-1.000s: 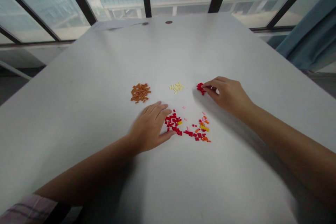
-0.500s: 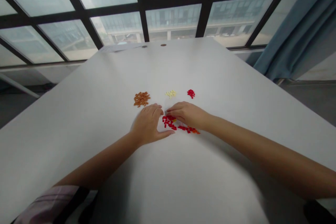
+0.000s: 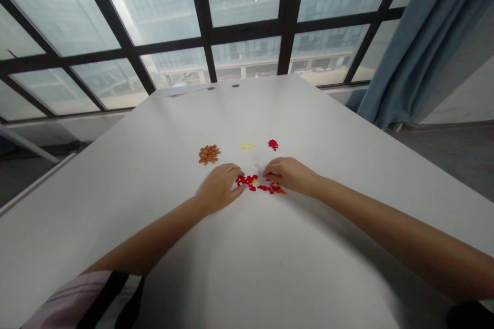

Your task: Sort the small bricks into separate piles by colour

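A loose scatter of small red, orange, yellow and pink bricks (image 3: 258,184) lies on the white table (image 3: 247,267) between my hands. My left hand (image 3: 218,188) rests flat beside the scatter's left edge, fingers stretched out and holding nothing. My right hand (image 3: 290,174) sits at the scatter's right side with its fingers curled down onto the bricks; what they pinch is too small to make out. Beyond the hands stand three sorted heaps: brown bricks (image 3: 209,154), pale yellow bricks (image 3: 247,146) and red bricks (image 3: 273,144).
A sheet of paper (image 3: 175,91) lies at the table's far edge next to two round holes. Large windows with black frames (image 3: 208,36) run behind the table. A blue curtain (image 3: 417,46) hangs at the right.
My right hand left the small red heap and came back to the mixed scatter, now at its right side. The camera tilted upward, so the table looks farther. My left hand stayed put.
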`<state>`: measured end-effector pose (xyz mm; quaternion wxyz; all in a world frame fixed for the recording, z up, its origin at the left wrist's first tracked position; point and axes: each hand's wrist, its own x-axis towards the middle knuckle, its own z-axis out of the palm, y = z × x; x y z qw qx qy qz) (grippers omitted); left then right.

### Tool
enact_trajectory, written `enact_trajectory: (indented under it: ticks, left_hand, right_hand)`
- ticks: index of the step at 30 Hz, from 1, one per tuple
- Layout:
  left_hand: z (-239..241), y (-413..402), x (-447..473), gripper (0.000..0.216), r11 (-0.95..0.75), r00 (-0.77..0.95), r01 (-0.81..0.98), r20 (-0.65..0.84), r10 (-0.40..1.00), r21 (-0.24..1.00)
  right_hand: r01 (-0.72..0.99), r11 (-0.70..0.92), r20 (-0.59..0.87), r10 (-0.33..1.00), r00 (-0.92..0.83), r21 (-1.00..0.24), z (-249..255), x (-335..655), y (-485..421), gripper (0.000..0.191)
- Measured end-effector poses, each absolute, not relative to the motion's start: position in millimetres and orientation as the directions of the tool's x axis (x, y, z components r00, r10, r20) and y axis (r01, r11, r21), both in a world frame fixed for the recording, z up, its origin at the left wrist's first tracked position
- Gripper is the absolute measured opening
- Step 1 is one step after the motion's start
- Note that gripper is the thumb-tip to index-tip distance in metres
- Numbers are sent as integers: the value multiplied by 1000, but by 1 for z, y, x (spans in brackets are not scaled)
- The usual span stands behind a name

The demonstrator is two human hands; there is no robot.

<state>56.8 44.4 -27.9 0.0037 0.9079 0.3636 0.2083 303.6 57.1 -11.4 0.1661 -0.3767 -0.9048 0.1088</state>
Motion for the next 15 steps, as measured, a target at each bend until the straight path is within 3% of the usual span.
enact_trajectory:
  ticks: [7,15]
  left_hand:
    - [-21,43,58,11,-690,594,696,379,709,201]
    - [-21,42,69,16,-659,586,727,328,741,190]
  right_hand:
    - [622,623,305,779,-548,-475,-10,311,41,22]
    - [547,557,306,819,-485,-624,-10,316,38,17]
